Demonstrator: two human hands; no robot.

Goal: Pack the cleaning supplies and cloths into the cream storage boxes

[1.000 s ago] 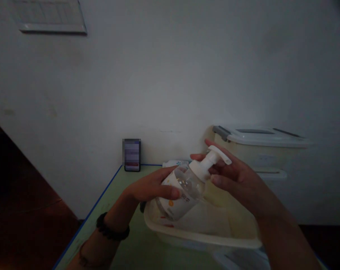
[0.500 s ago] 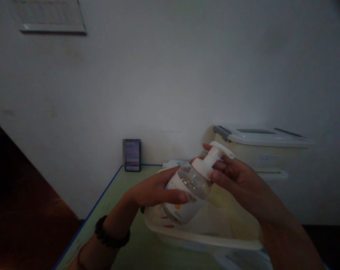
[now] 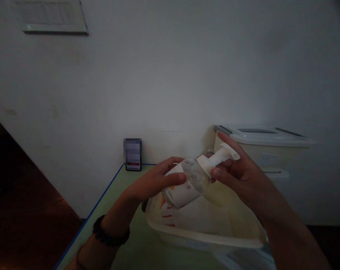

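Note:
A clear pump bottle (image 3: 183, 185) with a pale printed label is held tilted, its white pump head pointing up and to the right. Around the bottle's body wrap the fingers of my left hand (image 3: 161, 178), the thumb lying across the label. My right hand (image 3: 235, 172) grips the white collar under the pump between thumb and fingers, with the index finger raised behind the nozzle. Below both hands stands an off-white plastic bin (image 3: 203, 237), with white and red-marked contents partly visible inside.
On the green table (image 3: 141, 236) with blue edging, a phone (image 3: 133, 154) leans upright against the wall. To the right is a large lidded storage box (image 3: 259, 150). A framed panel (image 3: 54, 17) hangs at the upper left.
The bottle has shifted slightly right and tips further to the right. My right index finger has lifted up beside the pump head, while both hands keep hold.

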